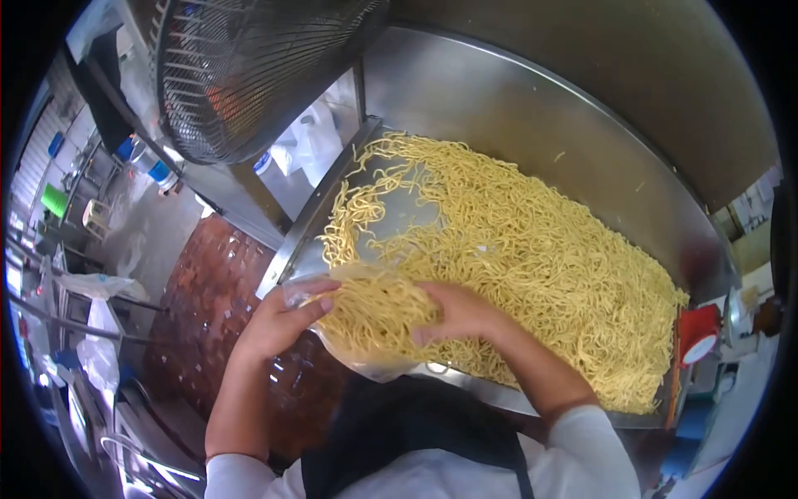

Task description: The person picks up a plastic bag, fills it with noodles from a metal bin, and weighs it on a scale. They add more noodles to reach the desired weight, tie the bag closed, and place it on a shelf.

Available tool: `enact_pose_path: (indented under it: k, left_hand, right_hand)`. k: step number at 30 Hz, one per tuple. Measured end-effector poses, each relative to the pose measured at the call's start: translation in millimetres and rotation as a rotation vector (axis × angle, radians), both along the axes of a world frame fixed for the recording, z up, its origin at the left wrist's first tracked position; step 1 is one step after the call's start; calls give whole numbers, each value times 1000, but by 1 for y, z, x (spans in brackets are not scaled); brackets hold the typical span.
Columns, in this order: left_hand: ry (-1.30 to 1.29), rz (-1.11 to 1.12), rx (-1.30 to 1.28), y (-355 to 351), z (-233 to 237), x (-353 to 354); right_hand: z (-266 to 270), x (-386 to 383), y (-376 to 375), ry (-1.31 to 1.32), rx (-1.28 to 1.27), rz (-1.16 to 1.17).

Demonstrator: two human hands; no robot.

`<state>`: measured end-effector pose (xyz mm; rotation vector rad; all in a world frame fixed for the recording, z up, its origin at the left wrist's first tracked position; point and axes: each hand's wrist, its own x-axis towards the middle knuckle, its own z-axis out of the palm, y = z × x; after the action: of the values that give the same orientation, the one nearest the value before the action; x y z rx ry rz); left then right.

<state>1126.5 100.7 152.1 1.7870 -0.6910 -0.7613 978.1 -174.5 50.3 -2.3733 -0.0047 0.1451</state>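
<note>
A clear plastic bag [378, 366] filled with yellow noodles [374, 312] is held up at the near edge of a metal tray. My left hand [287, 320] grips the bag's left side, thumb over the rim. On the opposite side, my right hand [457, 312] is closed around the noodles at the bag's mouth, its fingertips partly hidden among them. A broad heap of loose noodles [549, 266] lies beyond both hands, with thinner strands toward the tray's far left corner.
The steel tray's raised rim [307, 216] runs along the left. A caged fan [224, 91] stands at upper left, near a white plastic jug [316, 137]. A red scale [698, 333] is at the right end. Wet brown tiles [208, 291] cover the floor at left.
</note>
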Motion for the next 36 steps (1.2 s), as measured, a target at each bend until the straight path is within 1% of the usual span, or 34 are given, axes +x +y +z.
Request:
enact_pose_path:
  k: [1, 2, 3, 4, 5, 6, 7, 8, 9, 10, 11, 12, 13, 14, 15, 17, 18, 19, 20, 21, 22, 23, 24, 25, 26, 27, 29, 31, 32, 33, 34, 36]
  left_hand:
    - [2, 9, -2, -5, 8, -7]
    - [-60, 7, 23, -12, 17, -12]
    - [-125, -1, 44, -19, 24, -15]
    - [-130, -12, 38, -26, 30, -16]
    - [-209, -46, 78, -32, 36, -16]
    - [-289, -76, 118, -37, 42, -18]
    - [-294, -81, 114, -43, 50, -18]
    - [-53, -78, -63, -48, 59, -18]
    - [185, -80, -238, -54, 71, -20]
    - [278, -2, -370, -64, 87, -36]
    - [281, -11, -368, -71, 98, -46]
    - [260, -22, -482, -78, 108, -53]
    - [236, -33, -596, -84, 116, -58]
    - [198, -17, -611, -88, 124, -60]
    - [200, -22, -608, -89, 122, -54]
    - [298, 60, -539, -81, 103, -29]
    - [337, 85, -527, -71, 77, -12]
    - [344, 88, -520, -57, 54, 1]
    - [405, 180, -549, -42, 33, 12]
    - [468, 276, -579, -27, 20, 19]
    - [522, 297, -619, -15, 19, 21]
    - [572, 312, -657, -5, 20, 23]
    - [625, 265, -719, 3, 18, 26]
    - [626, 255, -718, 9, 17, 29]
    - [625, 232, -744, 13, 16, 32]
    - [625, 210, -771, 16, 15, 35]
    - [630, 201, -780, 24, 12, 39]
    - [598, 207, -808, 34, 5, 43]
    - [595, 227, -804, 39, 2, 44]
    - [610, 229, -815, 43, -4, 47]
    - [633, 171, -836, 43, -8, 47]
    - [649, 92, -866, 31, -8, 47]
  right_hand:
    - [-13, -23, 12, -223, -76, 7]
    - [-23, -35, 27, -224, -78, 6]
    - [-32, -41, 44, -223, -176, -117]
    - [-33, -42, 53, -220, -276, -244]
    - [-30, -40, 51, -223, -283, -254]
    - [-19, -33, 45, -103, -179, -312]
    - [-8, -24, 39, 15, -70, -366]
    - [5, -10, 31, 64, -14, -394]
    - [33, 3, 29, -88, 51, -348]
    - [65, 15, 36, -234, 116, -301]
    - [86, 31, 50, -326, 301, -240]
    - [103, 46, 70, -415, 484, -172]
    - [119, 55, 91, -358, 849, -133]
    - [129, 65, 109, -292, 1215, -89]
    - [121, 76, 126, -295, 1217, -94]
    - [87, 92, 146, -103, 75, -359]
    - [73, 98, 94, 364, 184, 109]
    - [83, 100, 62, 372, 191, 110]
    - [95, 101, 36, 199, 189, 219]
    - [99, 100, 25, 27, 184, 327]
    - [91, 99, 24, 41, 187, 332]
    - [78, 98, 22, -55, 195, 139]
    - [64, 97, 18, -158, 197, -60]
    - [34, 97, 15, -162, 196, -67]
    - [-8, 94, 14, -33, 209, -112]
    - [-31, 91, 14, 96, 223, -155]
    - [-25, 60, -2, 156, 328, -63]
    - [0, 14, -7, 201, 163, -53]
    - [-7, -2, -1, 214, 160, -70]
    - [-18, -22, 7, 24, -35, -75]
    - [-26, -37, 11, -167, -235, -79]
    - [-42, -39, 13, -169, -216, -165]
